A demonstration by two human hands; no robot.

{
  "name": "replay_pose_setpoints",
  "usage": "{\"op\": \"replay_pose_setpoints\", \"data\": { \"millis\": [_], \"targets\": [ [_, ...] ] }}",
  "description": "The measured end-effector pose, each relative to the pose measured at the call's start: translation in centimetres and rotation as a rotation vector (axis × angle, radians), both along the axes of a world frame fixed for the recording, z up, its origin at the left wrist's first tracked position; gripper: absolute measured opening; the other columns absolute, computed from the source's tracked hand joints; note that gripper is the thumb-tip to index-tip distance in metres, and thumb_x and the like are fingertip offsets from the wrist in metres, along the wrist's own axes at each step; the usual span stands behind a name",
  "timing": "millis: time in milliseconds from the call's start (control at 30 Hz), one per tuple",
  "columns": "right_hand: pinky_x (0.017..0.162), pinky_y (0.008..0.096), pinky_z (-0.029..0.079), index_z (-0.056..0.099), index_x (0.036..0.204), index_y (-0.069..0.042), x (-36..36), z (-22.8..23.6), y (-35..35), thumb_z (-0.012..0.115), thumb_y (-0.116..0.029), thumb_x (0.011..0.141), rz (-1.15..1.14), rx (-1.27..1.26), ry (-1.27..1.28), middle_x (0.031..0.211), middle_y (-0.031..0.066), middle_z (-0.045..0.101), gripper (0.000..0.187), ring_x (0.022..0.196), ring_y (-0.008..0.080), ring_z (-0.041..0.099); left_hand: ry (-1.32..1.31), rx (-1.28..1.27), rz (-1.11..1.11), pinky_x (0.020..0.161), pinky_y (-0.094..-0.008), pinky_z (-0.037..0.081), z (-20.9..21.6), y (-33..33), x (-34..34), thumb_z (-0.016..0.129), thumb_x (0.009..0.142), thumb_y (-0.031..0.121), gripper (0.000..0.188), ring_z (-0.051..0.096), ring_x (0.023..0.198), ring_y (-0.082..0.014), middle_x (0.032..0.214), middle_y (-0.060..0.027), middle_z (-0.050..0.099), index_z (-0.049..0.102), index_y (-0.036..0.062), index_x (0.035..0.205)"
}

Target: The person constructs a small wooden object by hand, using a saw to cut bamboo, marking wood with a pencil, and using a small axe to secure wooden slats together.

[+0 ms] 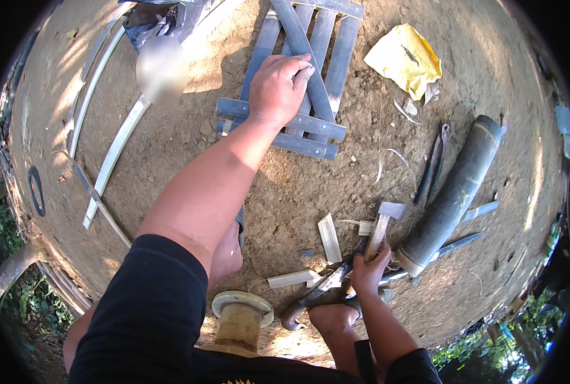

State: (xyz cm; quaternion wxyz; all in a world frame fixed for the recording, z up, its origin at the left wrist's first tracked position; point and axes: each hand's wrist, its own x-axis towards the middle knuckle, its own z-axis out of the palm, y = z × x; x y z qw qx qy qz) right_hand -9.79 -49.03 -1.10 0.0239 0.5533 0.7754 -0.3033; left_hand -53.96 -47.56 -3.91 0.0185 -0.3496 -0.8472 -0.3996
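My left hand (pixel 278 88) is closed above a panel of dark bamboo slats (pixel 326 45) on the dirt; what its fingers grip, if anything, is hidden. One diagonal slat (pixel 304 48) crosses the panel beside the fingers. Two short crosspieces (pixel 310 131) lie across its near end. Lower right, my right hand (pixel 369 272) wraps round the pale wooden handle of a small hatchet (pixel 379 230), its metal head pointing away from me. Beneath that hand lies a long knife with a curved dark handle (pixel 292 315), partly covered.
A thick bamboo tube (pixel 454 192) and long-handled pincers (pixel 433 163) lie to the right. Offcuts (pixel 329 238) are scattered near my foot. A yellow sheet (pixel 405 59) lies far right. Long pale strips (pixel 120 150) and a black bag (pixel 160 22) are at left.
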Motion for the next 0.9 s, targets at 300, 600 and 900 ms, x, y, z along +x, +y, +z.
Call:
{"op": "replay_pose_setpoints", "data": {
  "millis": [300, 600, 900],
  "targets": [
    [0.106, 0.0508, 0.041, 0.054, 0.139, 0.0, -20.5, 2.5, 5.7, 0.075, -0.012, 0.087, 0.388, 0.285, 0.523, 0.123, 0.0208, 0.058, 0.057, 0.119, 0.0401, 0.053, 0.012, 0.016, 0.019, 0.091, -0.0367, 0.056, 1.5, -0.9, -1.2, 0.074, 0.093, 0.022, 0.017, 0.069, 0.104, -0.0239, 0.107, -0.0029, 0.078, 0.079, 0.0142, 0.107],
    [0.096, 0.0484, 0.048, 0.067, 0.13, -0.002, -34.5, 0.1, 7.7, 0.08, -0.015, 0.083, 0.419, 0.281, 0.419, 0.112, 0.0164, 0.061, 0.051, 0.107, 0.0356, 0.058, 0.041, 0.077, 0.001, 0.088, -0.038, 0.058, 2.3, -1.8, -2.3, 0.073, 0.088, 0.015, 0.008, 0.07, 0.099, -0.0236, 0.104, -0.0012, 0.079, 0.077, 0.0087, 0.092],
    [0.09, 0.0443, 0.05, 0.071, 0.126, -0.001, -35.3, -1.2, 6.7, 0.081, -0.013, 0.081, 0.392, 0.291, 0.508, 0.102, 0.0125, 0.059, 0.048, 0.1, 0.0325, 0.058, 0.041, 0.078, -0.008, 0.088, -0.0382, 0.057, 2.2, -2.3, -3.3, 0.072, 0.089, 0.013, 0.008, 0.07, 0.099, -0.0244, 0.104, -0.0031, 0.079, 0.076, 0.0075, 0.093]
  ]
}}
